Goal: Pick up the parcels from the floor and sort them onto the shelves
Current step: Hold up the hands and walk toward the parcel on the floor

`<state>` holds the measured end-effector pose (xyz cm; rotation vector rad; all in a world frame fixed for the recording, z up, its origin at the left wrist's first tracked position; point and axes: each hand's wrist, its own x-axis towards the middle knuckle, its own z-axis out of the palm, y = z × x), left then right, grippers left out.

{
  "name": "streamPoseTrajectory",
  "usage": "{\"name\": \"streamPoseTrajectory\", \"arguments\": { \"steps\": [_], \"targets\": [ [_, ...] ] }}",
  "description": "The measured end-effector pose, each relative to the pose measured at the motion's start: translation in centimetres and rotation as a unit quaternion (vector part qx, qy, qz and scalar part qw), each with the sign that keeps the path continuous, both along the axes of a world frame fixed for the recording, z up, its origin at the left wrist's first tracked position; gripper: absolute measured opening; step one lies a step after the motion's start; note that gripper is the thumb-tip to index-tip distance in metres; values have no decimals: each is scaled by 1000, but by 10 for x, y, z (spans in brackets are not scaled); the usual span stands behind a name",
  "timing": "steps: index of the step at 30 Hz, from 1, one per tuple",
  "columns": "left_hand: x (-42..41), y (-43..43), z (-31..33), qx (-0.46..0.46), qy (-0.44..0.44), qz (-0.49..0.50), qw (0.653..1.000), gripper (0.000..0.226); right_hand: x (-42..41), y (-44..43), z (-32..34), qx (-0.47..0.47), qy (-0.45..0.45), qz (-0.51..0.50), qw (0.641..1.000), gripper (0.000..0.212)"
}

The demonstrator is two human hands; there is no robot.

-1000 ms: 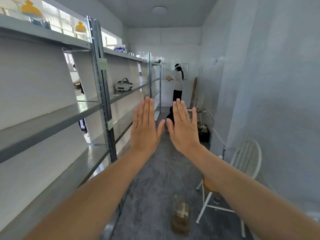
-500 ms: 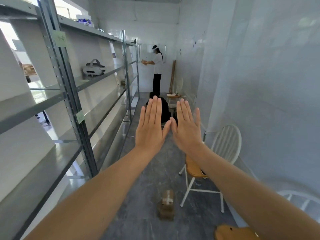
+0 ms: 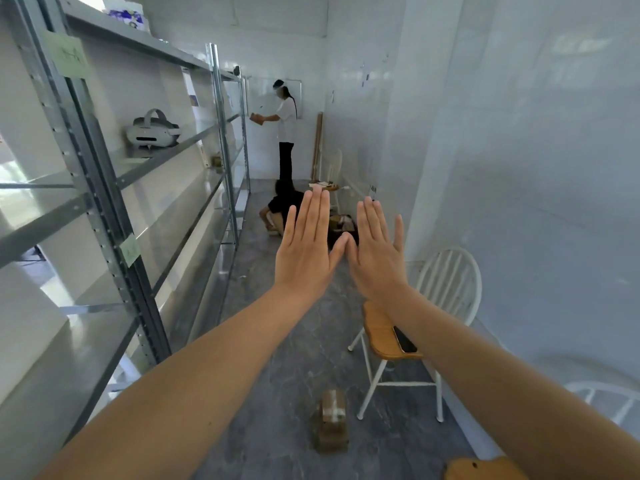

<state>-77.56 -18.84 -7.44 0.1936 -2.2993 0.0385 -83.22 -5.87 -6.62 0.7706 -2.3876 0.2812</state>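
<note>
The left hand [image 3: 304, 251] and right hand [image 3: 377, 258] were raised flat, fingers straight, holding nothing. The parcel [image 3: 330, 422] lay on the open floor [image 3: 311, 341] between the shelves [image 3: 166, 155] and the chair [image 3: 450, 282]. The writing on the green label [image 3: 67, 57] was unreadable.

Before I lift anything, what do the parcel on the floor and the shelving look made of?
The parcel looks like matte brown cardboard, with pale tape crossed over its top. The shelving is probably galvanised steel: grey, dull sheen, punched holes along the uprights.
</note>
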Motion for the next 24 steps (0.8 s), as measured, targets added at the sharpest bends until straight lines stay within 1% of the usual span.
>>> {"name": "streamPoseTrajectory", "arguments": {
  "steps": [6, 10, 13, 18, 24],
  "targets": [
    [-14, -19, -16, 5, 11, -16, 1000, 74, -9, -23, -13, 12, -15, -21, 1000, 72],
    [-26, -30, -26, 2, 6, -19, 1000, 73, -20, -30, -23, 13, -27, -28, 999, 69],
    [-38, -36, -30, 0, 0, -22, 1000, 74, -30, -34, -28, 22, -31, -32, 999, 71],
    [-62, -39, -37, 8, -10, -20, 1000, 73, -56, -40, -35, 27, -33, -28, 999, 72],
    [-105, -45, -44, 14, -28, -10, 999, 76, -102, -42, -40, 26, -37, -7, 999, 66]
  ]
}}
